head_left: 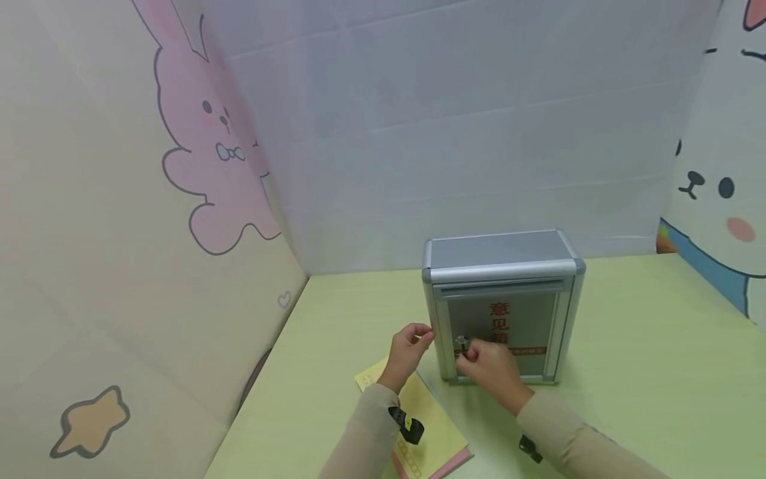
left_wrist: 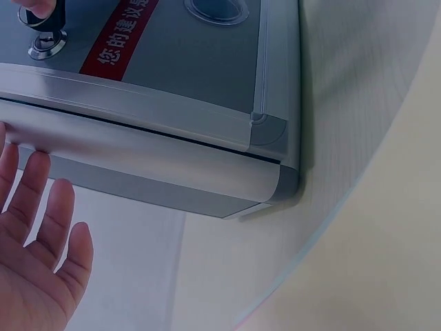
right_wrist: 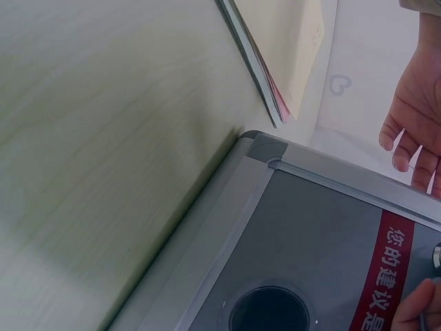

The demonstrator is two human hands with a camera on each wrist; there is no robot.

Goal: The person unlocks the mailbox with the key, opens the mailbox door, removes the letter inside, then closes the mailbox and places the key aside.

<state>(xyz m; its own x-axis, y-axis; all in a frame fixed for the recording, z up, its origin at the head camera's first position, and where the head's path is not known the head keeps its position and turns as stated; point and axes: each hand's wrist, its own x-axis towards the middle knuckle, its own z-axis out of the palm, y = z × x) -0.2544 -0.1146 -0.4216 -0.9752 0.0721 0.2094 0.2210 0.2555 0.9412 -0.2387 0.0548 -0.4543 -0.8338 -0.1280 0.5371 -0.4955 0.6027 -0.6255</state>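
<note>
A grey metal suggestion box (head_left: 532,322) with silver edges and red lettering stands upright on the table. My right hand (head_left: 493,368) is at the lower left of its front door, pinching a black-headed key (left_wrist: 55,19) at the round silver lock (left_wrist: 47,47). How far the key sits in the lock cannot be told. My left hand (head_left: 408,354) is at the box's left side, its fingers loosely extended and the fingertips at the silver edge in the left wrist view. The thumb and part of the index finger are outside that view.
A stack of yellow envelopes (head_left: 433,426), with pink and bluish ones beneath, lies under my left forearm on the pale yellow-green table (head_left: 646,372). A white curtain (head_left: 479,133) hangs behind the box. A cartoon-printed curtain (head_left: 120,266) borders the left side.
</note>
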